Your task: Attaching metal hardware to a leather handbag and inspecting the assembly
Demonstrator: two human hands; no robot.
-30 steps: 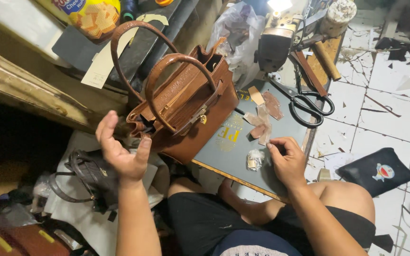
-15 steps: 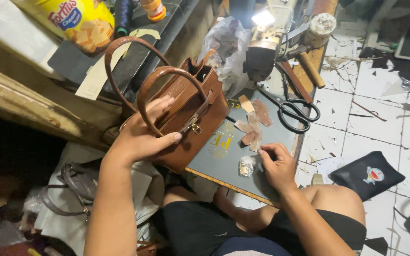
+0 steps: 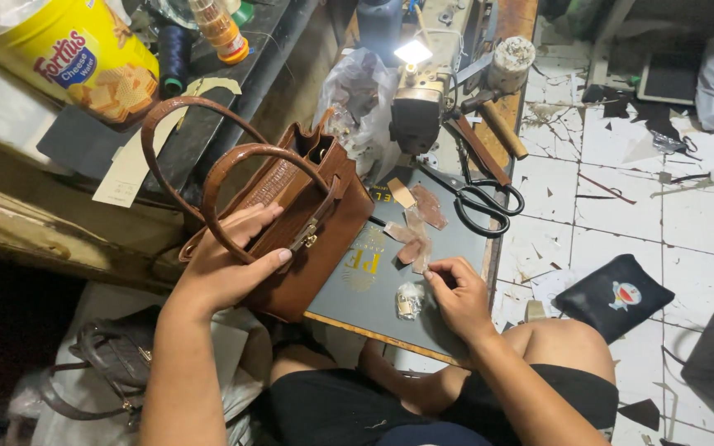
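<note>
**Brown handbag and leather offcuts at a floor-level workboard**

Dark workboard: flat across the person's lap, carrying every item below except part of the bag.

Brown handbag: textured leather, two arched handles, standing tilted with its base on the board's left edge. Left hand grips it from the near side, fingers wrapped over the front panel, thumb close to the metal clasp, one handle looping above the wrist.

Black scissors: lying closed on the board's far right, well apart from both hands.

Leather offcuts: several tan and reddish-brown scraps scattered mid-board, between the bag and the scissors. The nearest scrap lies just beside the right hand's fingertips.

Right hand: resting on the board's near right part, fingers curled and drawn together; whether they pinch anything cannot be told.

Small clear packet: holding pale metal pieces, just left of the right hand, near the bag's lower corner.
</note>
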